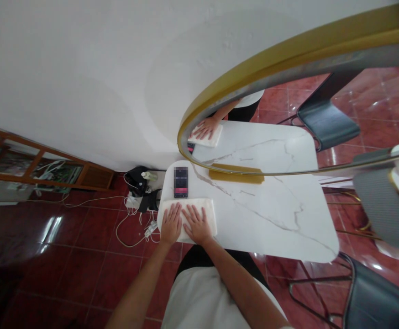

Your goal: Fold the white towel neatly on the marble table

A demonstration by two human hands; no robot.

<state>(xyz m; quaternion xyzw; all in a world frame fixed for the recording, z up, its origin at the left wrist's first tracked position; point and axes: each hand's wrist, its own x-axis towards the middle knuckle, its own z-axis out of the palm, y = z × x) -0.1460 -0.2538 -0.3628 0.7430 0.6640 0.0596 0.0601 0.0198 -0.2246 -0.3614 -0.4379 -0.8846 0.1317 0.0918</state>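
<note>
Now I have both palms down on the cloth, a white folded piece lying at the table's near left corner, a little left of the frame's centre, with its long edge along the table edge closest to me. My left hand and right hand sit side by side, thumbs almost meeting. The fingers of each are stretched out flat and slightly fanned, pinching nothing. I judge the step in hand to be pressing the cloth smooth against the marble top. Lifting or folding it further would, I think, call for curling the fingertips under an edge or corner, because flat palms can only slide it. Both forearms come up from the bottom of the frame and converge, wrists low and straight. Just above the cloth, touching or nearly touching its far edge, lies a phone face up. A round mirror with a gold rim stands at the table's far side.
</note>
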